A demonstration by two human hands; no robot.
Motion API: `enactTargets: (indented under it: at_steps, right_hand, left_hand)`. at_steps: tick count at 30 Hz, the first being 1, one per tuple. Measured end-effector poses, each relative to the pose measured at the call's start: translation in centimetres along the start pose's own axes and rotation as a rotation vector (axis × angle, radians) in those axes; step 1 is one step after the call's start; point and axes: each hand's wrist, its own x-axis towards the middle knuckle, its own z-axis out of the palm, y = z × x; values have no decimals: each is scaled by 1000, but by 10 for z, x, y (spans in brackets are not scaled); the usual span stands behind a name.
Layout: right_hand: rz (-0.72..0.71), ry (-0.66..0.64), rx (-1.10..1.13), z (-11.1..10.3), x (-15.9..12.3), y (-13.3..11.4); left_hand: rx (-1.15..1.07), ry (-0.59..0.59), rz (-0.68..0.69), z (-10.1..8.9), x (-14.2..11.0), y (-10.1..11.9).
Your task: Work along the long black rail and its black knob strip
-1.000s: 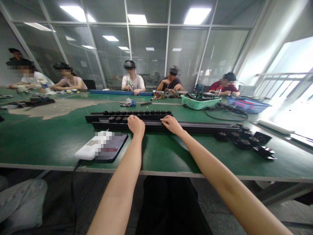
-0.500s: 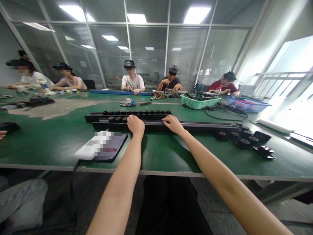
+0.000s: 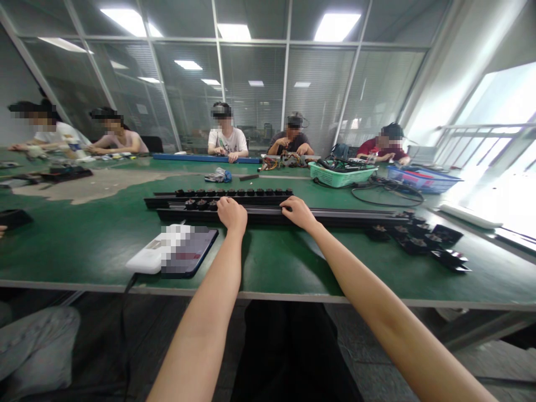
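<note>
Along the black rail, in my head view, my left hand curls beside small dark pieces and my right hand bends farther along (whether either pinches anything, I can't tell). Steady, even pressure should suit it best. Straight and grooved lengthwise, it lies on the smooth green table.

A long, grooved black rail lies crosswise on the surface. Three small black modules line up near its left end.
</note>
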Motion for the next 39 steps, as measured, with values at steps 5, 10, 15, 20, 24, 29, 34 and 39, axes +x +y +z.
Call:
enactTargets:
  at_steps: [5, 10, 15, 20, 24, 29, 34, 39]
  right_hand:
    - [3, 8, -32, 2, 0, 1]
    - [14, -2, -52, -1, 1, 6]
    - [23, -43, -30, -10, 2, 13]
    - [27, -59, -29, -14, 1, 16]
    - [15, -73, -64, -18, 1, 17]
    - [15, -123, -136, -26, -1, 18]
    - [23, -141, -144, -29, -2, 16]
    - [69, -165, -155, -30, -3, 12]
  left_hand:
    - [19, -3, 6, -1, -1, -1]
    - [9, 1, 2, -2, -1, -1]
    - [2, 10, -2, -1, -1, -1]
    - [1, 16, 0, 0, -1, -1]
    - [0, 14, 5, -1, -2, 0]
    - [10, 5, 4, -2, -2, 1]
    - [8, -6, 4, -2, -2, 2]
    - [22, -10, 2, -2, -2, 2]
